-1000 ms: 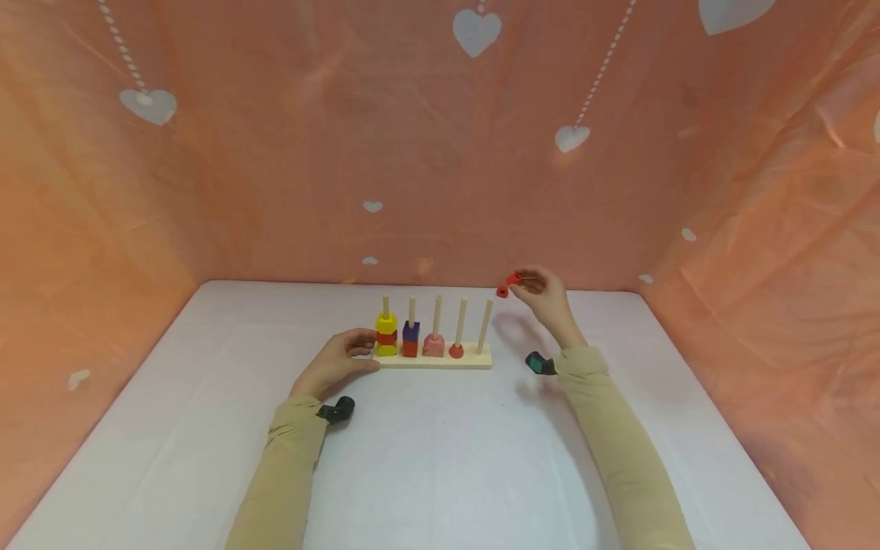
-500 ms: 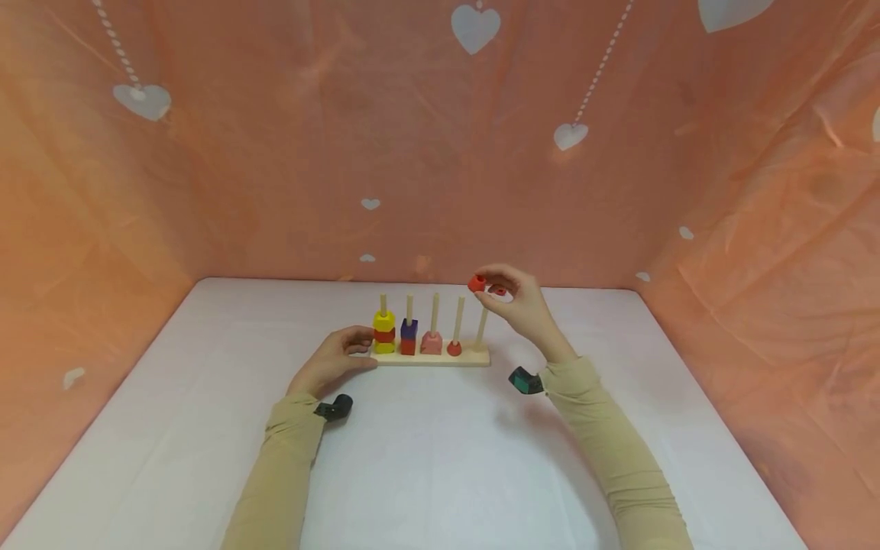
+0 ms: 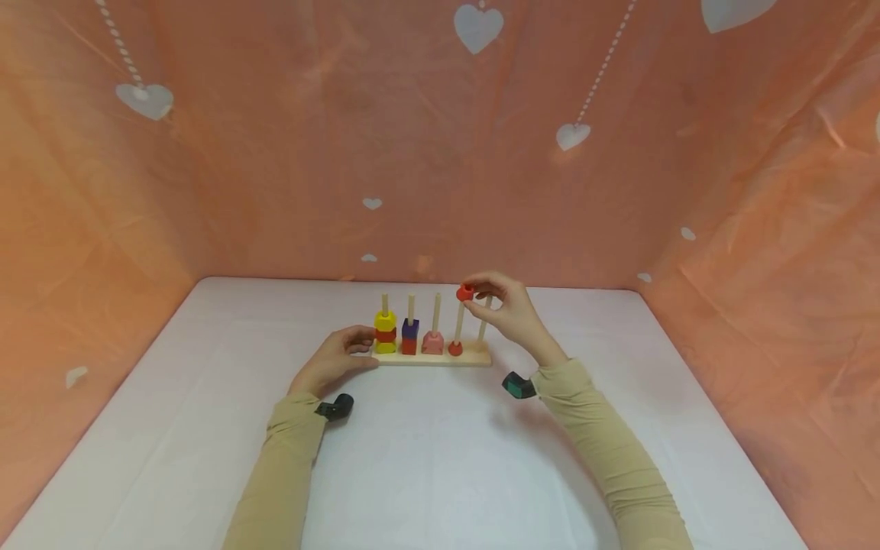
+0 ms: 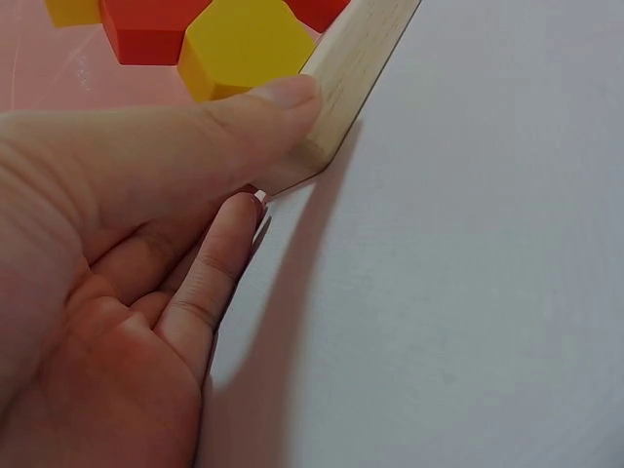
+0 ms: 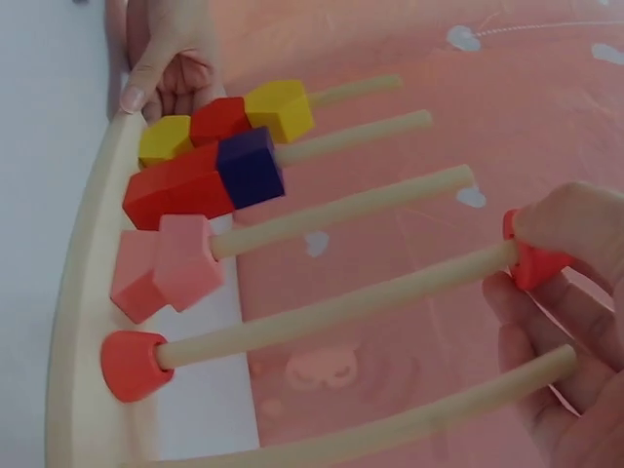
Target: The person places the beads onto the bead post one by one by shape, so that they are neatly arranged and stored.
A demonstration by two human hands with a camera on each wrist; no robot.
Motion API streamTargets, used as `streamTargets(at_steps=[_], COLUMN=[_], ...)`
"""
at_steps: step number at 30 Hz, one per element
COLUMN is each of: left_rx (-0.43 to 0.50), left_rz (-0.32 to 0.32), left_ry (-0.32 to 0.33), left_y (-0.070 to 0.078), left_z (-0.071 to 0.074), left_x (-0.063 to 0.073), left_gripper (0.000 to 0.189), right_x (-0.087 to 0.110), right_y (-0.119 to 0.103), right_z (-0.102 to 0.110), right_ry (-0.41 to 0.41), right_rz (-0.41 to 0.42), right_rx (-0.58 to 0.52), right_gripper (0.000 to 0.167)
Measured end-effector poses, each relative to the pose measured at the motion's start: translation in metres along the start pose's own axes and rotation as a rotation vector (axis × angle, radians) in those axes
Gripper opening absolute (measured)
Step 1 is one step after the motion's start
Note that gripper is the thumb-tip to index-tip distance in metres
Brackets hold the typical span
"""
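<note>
A wooden peg stacker with several upright pegs stands on the table. My left hand grips its left end, thumb on the base's front edge and fingers behind. My right hand pinches a red tapered bead at the tip of the fourth peg, whose end meets the bead's hole. A similar red bead sits at this peg's foot. The other pegs, from the left, carry yellow and red blocks, red and purple blocks and pink blocks; the rightmost peg is bare.
A white-covered table extends in front of the stacker and to both sides. Orange cloth with white hearts hangs behind the table and along its sides. The rightmost peg passes close by my right fingers.
My right hand has moved left and slightly down, bringing the red bead from the far right onto the fourth peg's tip. Another red piece behind it is now hidden. My left hand stays put.
</note>
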State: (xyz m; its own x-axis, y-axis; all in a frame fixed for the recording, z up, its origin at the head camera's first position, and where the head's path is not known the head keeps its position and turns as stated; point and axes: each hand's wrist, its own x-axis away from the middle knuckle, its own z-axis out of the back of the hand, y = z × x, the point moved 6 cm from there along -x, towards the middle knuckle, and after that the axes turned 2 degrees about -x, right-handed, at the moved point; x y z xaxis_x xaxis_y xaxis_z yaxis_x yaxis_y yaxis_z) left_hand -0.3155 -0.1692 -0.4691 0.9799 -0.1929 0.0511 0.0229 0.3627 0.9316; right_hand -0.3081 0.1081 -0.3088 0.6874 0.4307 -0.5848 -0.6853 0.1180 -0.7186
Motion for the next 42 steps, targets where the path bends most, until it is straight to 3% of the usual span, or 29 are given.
streamTargets(at_steps=[4, 10, 14, 22, 26, 31, 42], left_rx=[0.003, 0.034, 0.039, 0.036, 0.037, 0.03, 0.008], left_rz=[-0.02, 0.018, 0.018, 0.024, 0.034, 0.032, 0.024], left_ry=[-0.007, -0.003, 0.003, 0.01, 0.008, 0.008, 0.019], left_y=[0.003, 0.003, 0.002, 0.003, 0.004, 0.004, 0.002], left_z=[0.0, -0.002, -0.002, -0.001, -0.002, -0.003, -0.002], left_x=[0.0, 0.004, 0.005, 0.005, 0.005, 0.005, 0.003], left_gripper=[0.064, 0.061, 0.06, 0.06, 0.06, 0.06, 0.062], right_x=[0.001, 0.007, 0.009, 0.02, 0.031, 0.04, 0.052], right_y=[0.001, 0.01, 0.02, 0.079, 0.098, 0.108, 0.119], right_z=[-0.004, -0.008, -0.01, -0.016, -0.021, -0.026, -0.035], right_ry=[-0.025, -0.022, -0.018, 0.012, -0.008, -0.023, -0.042], right_rz=[-0.023, -0.119, -0.176, -0.327, -0.425, -0.467, -0.542], right_rx=[0.043, 0.111, 0.058, -0.099, -0.064, -0.06, -0.084], right_gripper=[0.03, 0.03, 0.029, 0.051, 0.039, 0.029, 0.03])
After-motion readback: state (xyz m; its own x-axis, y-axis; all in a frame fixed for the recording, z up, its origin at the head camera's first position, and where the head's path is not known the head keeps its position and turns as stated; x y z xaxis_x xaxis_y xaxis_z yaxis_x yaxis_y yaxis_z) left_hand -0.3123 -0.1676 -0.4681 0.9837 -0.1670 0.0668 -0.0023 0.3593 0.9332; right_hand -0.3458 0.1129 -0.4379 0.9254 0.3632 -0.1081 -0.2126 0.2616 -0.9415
